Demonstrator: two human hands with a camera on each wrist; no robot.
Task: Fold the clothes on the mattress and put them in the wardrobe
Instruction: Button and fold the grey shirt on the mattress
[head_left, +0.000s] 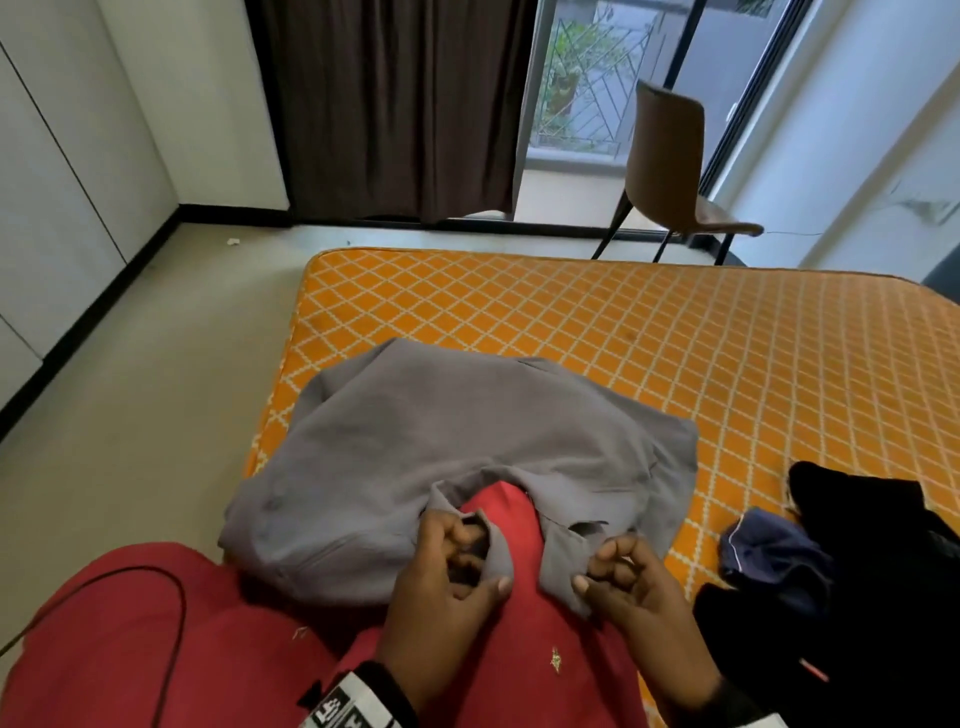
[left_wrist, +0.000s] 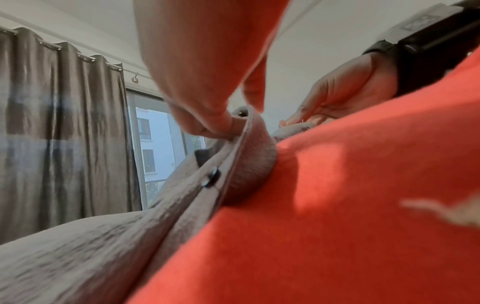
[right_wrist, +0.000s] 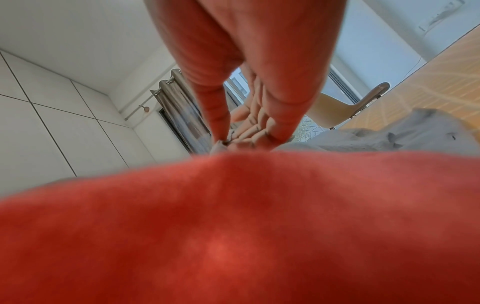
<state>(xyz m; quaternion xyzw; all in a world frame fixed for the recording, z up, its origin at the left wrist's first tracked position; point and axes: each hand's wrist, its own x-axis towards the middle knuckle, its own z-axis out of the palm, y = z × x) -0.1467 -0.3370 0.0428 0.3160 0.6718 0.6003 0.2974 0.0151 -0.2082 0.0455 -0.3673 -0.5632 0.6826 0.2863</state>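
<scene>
On the mattress (head_left: 675, 332), your left hand (head_left: 441, 577) and right hand (head_left: 628, 577) each pinch the grey shirt (head_left: 415, 447), apparently at its button placket.

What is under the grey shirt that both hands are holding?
The grey shirt lies on the orange mattress, its near edge over the red-clad lap. Anything else beneath is covered.
</scene>
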